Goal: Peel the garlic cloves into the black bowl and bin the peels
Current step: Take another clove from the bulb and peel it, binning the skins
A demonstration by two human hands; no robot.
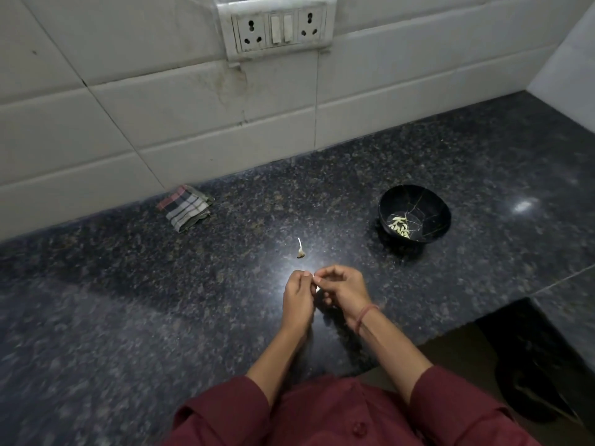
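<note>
Granite, dark and speckled, makes up the table (128, 300), which fills most of the view and carries a bright glare spot near its middle. Behind it rise pale wall tiles (128, 107), stained below a white socket panel (278, 27) with two outlets and two switches. Maroon sleeves (225, 410) cover the person's arms at the bottom edge.

On the right half of the table, well apart from the hands, stands the black bowl (431, 204), upright, its inside streaked with thin pale lines. A small heap of peeled cloves (400, 226) lies on its bottom. Far to the left, close to the wall, lies a folded checked cloth (185, 207).

Over the glare spot the left hand (297, 294) and the right hand (344, 288) meet, fingers curled, their tips pinching a garlic piece (315, 281) between them. It is white and too small to tell clove from skin. A reddish thread band (365, 317) circles the right wrist.

Just beyond the hands, a bare garlic stalk (300, 249) with its root base rests on the table.
</note>
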